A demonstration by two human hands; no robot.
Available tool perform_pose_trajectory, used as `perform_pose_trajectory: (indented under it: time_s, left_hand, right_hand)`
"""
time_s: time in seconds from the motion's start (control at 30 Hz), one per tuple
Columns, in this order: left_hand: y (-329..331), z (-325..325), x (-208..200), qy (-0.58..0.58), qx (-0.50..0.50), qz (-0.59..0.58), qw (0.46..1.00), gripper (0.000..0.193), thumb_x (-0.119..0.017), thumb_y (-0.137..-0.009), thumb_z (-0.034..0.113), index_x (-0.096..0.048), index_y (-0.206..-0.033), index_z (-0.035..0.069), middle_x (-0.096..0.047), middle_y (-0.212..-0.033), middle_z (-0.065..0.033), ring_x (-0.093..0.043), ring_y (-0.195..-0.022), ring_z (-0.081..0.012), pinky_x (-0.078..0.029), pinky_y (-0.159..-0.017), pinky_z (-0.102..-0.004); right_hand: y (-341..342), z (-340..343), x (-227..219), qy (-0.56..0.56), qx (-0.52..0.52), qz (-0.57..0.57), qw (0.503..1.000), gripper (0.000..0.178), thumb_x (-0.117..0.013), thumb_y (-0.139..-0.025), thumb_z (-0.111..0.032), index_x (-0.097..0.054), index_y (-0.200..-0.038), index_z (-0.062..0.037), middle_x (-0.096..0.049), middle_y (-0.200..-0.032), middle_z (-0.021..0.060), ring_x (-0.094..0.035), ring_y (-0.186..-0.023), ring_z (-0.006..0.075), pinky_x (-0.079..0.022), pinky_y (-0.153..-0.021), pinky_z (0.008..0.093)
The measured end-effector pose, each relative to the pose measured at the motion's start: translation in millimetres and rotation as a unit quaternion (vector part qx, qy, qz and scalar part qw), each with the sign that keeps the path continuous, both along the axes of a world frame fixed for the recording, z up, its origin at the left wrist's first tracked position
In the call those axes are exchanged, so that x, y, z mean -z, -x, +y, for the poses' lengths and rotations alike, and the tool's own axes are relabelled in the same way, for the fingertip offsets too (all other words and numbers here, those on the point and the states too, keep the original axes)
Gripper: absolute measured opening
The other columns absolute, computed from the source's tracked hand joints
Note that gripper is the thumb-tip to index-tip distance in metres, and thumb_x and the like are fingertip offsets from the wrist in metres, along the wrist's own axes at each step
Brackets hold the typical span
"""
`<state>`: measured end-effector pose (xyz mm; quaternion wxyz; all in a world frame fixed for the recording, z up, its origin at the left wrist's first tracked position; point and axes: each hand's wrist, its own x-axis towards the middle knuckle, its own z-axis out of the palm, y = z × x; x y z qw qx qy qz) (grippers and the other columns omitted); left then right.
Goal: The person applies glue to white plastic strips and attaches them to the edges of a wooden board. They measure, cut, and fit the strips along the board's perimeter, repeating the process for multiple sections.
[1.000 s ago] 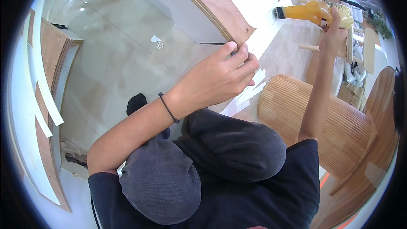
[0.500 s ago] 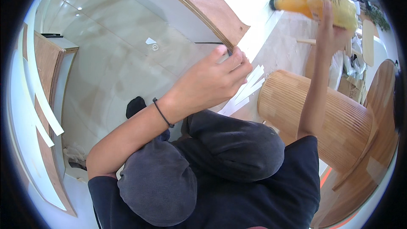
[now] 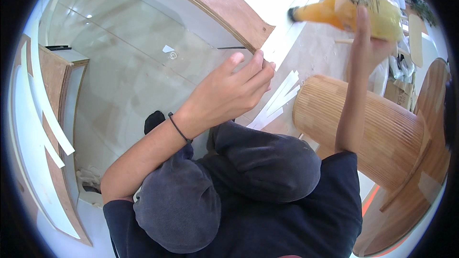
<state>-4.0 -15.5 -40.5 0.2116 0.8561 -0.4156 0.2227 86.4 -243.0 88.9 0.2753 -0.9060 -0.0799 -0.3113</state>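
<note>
My right hand (image 3: 375, 50) is wrapped round a clear bottle (image 3: 349, 14) of yellow-orange liquid. The bottle lies nearly level, its dark tip pointing left at a long white strip (image 3: 287, 38). At the strip's near end, the curled fingers of my left hand (image 3: 234, 86) are on it, with the thumb held apart. My palm hides just how they grip it. Close by the fingertips is the corner of a curved plywood panel (image 3: 239, 7) with a white inner surface.
Loose white strips (image 3: 277, 100) lie on the floor beside my knees. A ribbed wooden drum (image 3: 358, 129) with a round wooden disc (image 3: 406, 200) stands at right. Another curved wooden piece (image 3: 55, 76), with pale strips over it, is at left. Scraps dot the tiled floor (image 3: 134, 67).
The bottle has moved left, its tip further along the strip toward me. My left hand has shifted slightly left and nearer, with its fingers a little looser. The whole view has shifted slightly.
</note>
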Motion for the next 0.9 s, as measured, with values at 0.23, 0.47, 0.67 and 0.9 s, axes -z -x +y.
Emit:
perform_pose_trajectory:
  time_s: [0.23, 0.47, 0.67, 0.9]
  left_hand:
    - [6, 4, 4, -0.011, 0.0, 0.02, 1.0, 0.041, -0.057, -0.093, 0.023, -0.061, -0.13, 0.005, -0.06, -0.099, -0.0006, -0.053, -0.098, -0.0149, -0.04, -0.09, -0.0345]
    - [6, 7, 0, -0.012, 0.009, 0.068, 0.998, 0.049, -0.056, -0.089, 0.016, -0.056, -0.138, 0.005, -0.056, -0.082, 0.0002, -0.053, -0.087, -0.0137, -0.041, -0.088, -0.0325]
    - [9, 9, -1, -0.003, 0.03, 0.061, 0.998, 0.05, -0.058, -0.086, 0.013, -0.057, -0.136, 0.005, -0.055, -0.076, 0.0001, -0.054, -0.078, -0.0147, -0.043, -0.082, -0.0318]
    - [13, 7, 1, 0.129, 0.032, 0.007, 0.991, 0.017, -0.071, -0.078, 0.018, -0.067, -0.09, 0.007, -0.048, -0.066, 0.0021, -0.05, -0.062, -0.0134, -0.04, -0.067, -0.0324]
  right_hand:
    - [38, 12, 0, -0.009, -0.15, -0.01, 0.989, 0.039, -0.081, -0.082, -0.022, -0.063, -0.106, 0.0029, -0.068, -0.094, 0.0088, -0.066, -0.078, 0.013, -0.052, -0.066, 0.0241]
    - [48, 42, 0, -0.054, -0.179, -0.024, 0.982, 0.027, -0.078, -0.084, -0.016, -0.065, -0.098, 0.0031, -0.069, -0.087, 0.0081, -0.067, -0.073, 0.0126, -0.054, -0.065, 0.0235]
    - [49, 33, -2, -0.046, -0.113, 0.038, 0.992, 0.032, -0.082, -0.08, -0.016, -0.066, -0.099, 0.0033, -0.069, -0.089, 0.008, -0.068, -0.077, 0.0133, -0.055, -0.068, 0.0248]
    - [49, 24, -3, 0.013, -0.11, 0.031, 0.993, 0.036, -0.083, -0.08, -0.018, -0.065, -0.101, 0.0041, -0.07, -0.094, 0.0106, -0.068, -0.08, 0.0145, -0.056, -0.07, 0.0254]
